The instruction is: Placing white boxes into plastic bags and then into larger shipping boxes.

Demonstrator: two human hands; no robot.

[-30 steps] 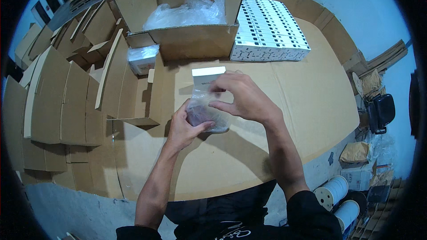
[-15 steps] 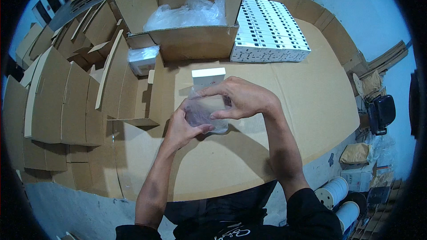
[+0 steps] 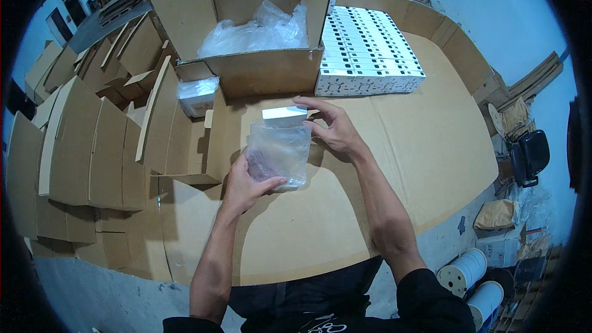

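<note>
A clear plastic bag (image 3: 280, 154) lies in front of me with its mouth toward the far side. My left hand (image 3: 243, 188) is closed on the bag's left and near edge, thumb over the top of it. Just beyond the bag's mouth is a small white box (image 3: 283, 116). My right hand (image 3: 333, 126) has its thumb and fingers around the right end of that box, the thumb near the bag's upper right corner. Part of the box's lower side is hidden by the bag.
Behind stands an open cardboard box (image 3: 271, 74) holding loose clear bags (image 3: 259, 31). Rows of white boxes (image 3: 370, 55) sit at the back right. On the left, a cardboard carton (image 3: 185, 148) contains a bagged white box (image 3: 197, 95), beside several more cartons (image 3: 80, 142).
My right hand has let go of the bag and moved away from me to the white box. My left hand keeps hold of the bag, which now lies more spread out.
</note>
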